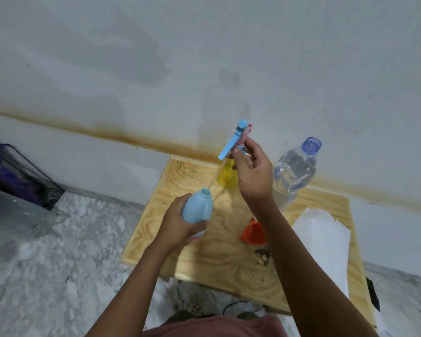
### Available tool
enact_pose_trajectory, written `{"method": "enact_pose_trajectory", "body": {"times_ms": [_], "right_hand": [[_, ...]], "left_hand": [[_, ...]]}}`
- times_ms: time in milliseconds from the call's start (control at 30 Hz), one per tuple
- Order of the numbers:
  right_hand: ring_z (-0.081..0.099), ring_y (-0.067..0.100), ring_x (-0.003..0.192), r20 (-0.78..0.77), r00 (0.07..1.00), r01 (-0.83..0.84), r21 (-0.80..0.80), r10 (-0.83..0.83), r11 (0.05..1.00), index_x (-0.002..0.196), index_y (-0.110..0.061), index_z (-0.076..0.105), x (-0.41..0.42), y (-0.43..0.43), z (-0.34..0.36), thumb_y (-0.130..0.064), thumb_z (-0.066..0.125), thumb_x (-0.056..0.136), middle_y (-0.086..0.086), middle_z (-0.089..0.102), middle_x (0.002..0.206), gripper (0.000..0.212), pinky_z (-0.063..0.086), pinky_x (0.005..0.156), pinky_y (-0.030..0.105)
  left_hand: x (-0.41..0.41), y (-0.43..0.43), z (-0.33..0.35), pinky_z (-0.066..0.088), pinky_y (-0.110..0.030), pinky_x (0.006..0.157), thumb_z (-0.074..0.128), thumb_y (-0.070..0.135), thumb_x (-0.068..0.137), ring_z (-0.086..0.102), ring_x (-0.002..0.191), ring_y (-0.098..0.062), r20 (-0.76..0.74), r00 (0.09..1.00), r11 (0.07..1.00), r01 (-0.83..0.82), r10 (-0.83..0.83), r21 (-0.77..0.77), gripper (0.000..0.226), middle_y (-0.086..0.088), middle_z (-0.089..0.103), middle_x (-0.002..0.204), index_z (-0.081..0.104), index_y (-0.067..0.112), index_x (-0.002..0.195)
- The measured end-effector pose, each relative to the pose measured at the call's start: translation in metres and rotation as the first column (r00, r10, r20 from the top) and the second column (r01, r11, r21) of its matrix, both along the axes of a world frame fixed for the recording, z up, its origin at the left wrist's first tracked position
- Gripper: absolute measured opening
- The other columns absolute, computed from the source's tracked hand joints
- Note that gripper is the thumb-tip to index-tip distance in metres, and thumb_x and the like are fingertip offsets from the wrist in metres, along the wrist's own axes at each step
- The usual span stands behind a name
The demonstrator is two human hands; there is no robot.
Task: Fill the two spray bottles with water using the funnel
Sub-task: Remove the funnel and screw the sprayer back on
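Nearest to us, our left hand (178, 224) grips the blue bottle (197, 206) round its lower body, fingers curled about it, holding it above the left part of the wooden surface (204, 254) with its open mouth pointing up and away. To the right of that hand, the orange funnel (253, 233) sits on the surface, untouched, with our right forearm crossing its right edge. A white sheet (323, 237) lies further right on the surface.

Higher and farther out, our right hand (252, 171) pinches the blue spray head (233, 139) between thumb and fingers, lifted well clear of the blue bottle. A thin tube (215, 177) hangs from the spray head and slants down to end just beside the bottle's mouth; we cannot tell whether its tip is inside.

Behind the right hand stands the yellow bottle (226, 175), partly hidden by it. Right of that, near the back edge, a clear water bottle (294, 171) stands uncapped, apart from both hands. Beyond is a stained white wall (156, 69).
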State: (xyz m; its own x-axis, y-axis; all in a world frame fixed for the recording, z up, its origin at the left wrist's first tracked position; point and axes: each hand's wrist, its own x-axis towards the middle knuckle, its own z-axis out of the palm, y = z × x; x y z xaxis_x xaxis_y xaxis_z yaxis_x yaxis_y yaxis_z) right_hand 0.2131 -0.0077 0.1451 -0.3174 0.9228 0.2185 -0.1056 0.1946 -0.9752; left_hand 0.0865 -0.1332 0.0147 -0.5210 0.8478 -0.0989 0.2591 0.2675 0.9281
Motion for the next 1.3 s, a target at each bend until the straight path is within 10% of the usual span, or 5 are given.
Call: {"method": "enact_pose_trajectory", "body": {"times_ms": [533,900,1100,1300], "right_hand": [[0.067,0.008,0.097,0.199,0.960,-0.177,-0.116,0.198,0.977,0.113,-0.023,0.063,-0.005,-0.021,-0.038,-0.016,0.067,0.093,-0.005,0.071,0.105,0.022,0.053,0.084,0.019],[0.066,0.014,0.108,0.186,0.968,-0.151,-0.112,0.170,0.982,0.112,-0.016,0.061,-0.005,-0.022,-0.042,-0.019,0.072,0.089,-0.001,0.069,0.113,0.026,0.053,0.095,0.040],[0.065,0.001,0.086,0.094,0.966,-0.223,-0.169,0.241,0.960,0.096,-0.012,0.059,-0.002,-0.014,-0.029,-0.011,0.063,0.095,0.002,0.068,0.094,0.004,0.050,0.078,0.018],[0.067,0.009,0.098,0.076,0.968,-0.227,-0.139,0.239,0.964,0.118,-0.011,0.063,-0.007,-0.019,-0.020,-0.019,0.068,0.093,0.004,0.070,0.108,0.028,0.055,0.081,0.025]], "left_hand": [[0.012,0.010,0.033,0.059,-0.038,0.082,0.084,0.055,0.053,0.064,0.102,-0.010,0.031,0.999,0.998,-0.011,0.009,0.056,0.074,0.012,0.065,0.111,0.060,0.031,0.119],[0.009,0.014,0.043,0.059,-0.036,0.084,0.085,0.055,0.055,0.063,0.106,-0.006,0.042,0.999,0.996,0.013,-0.016,0.084,0.079,0.013,0.064,0.117,0.058,0.034,0.126],[0.007,0.016,0.054,0.054,-0.019,0.073,0.091,0.032,0.066,0.063,0.102,0.001,0.070,0.997,0.993,0.021,-0.029,0.116,0.065,0.014,0.065,0.115,0.059,0.038,0.122],[0.006,0.020,0.067,0.056,-0.022,0.071,0.090,0.025,0.070,0.065,0.102,-0.003,0.096,0.993,0.983,0.056,-0.074,0.176,0.062,0.013,0.067,0.114,0.061,0.034,0.124]]}}
